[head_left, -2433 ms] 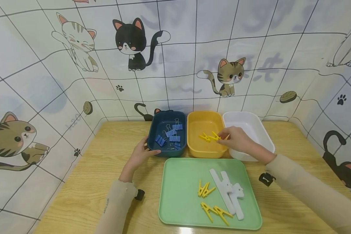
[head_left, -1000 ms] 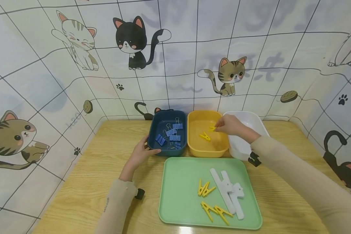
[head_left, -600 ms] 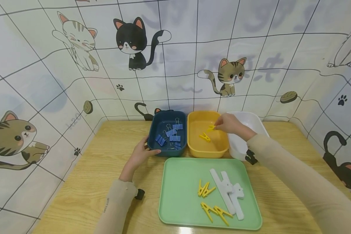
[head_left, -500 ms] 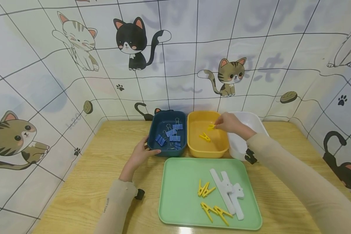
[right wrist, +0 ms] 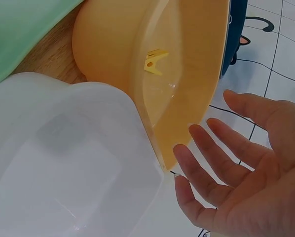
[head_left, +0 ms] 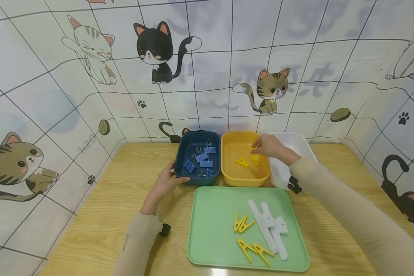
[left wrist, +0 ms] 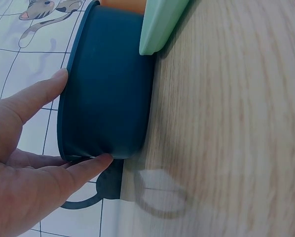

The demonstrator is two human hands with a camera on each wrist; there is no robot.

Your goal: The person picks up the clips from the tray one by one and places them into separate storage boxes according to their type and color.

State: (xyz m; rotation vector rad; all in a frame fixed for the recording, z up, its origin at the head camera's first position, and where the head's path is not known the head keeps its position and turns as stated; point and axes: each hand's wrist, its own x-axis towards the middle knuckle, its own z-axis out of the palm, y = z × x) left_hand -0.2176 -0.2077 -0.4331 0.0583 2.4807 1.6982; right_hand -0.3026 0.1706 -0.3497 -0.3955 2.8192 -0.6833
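In the head view, my right hand (head_left: 270, 146) hovers over the back right of the yellow bin (head_left: 244, 179). In the right wrist view its fingers are spread loosely and hold nothing. Two yellow clothespins, a left one (head_left: 242, 162) and a right one (head_left: 253, 160), lie in that bin. My left hand (head_left: 165, 181) touches the near left corner of the dark blue bin (head_left: 197, 181), thumb along the front and fingers at the left side. In the left wrist view these fingers (left wrist: 91, 169) look fairly straight. Blue binder clips (head_left: 206, 163) lie inside the blue bin.
A white bin (head_left: 279, 176) stands right of the yellow one, partly behind my right forearm. In front, a green tray (head_left: 214, 230) bears several yellow clothespins (head_left: 245, 224) and long white strips (head_left: 262, 226) with animal-shaped parts. A patterned wall rises behind the bins.
My right hand has moved left and back over the yellow bin and let go of a clothespin, which now lies beside the other one there. The left hand has stayed in place.
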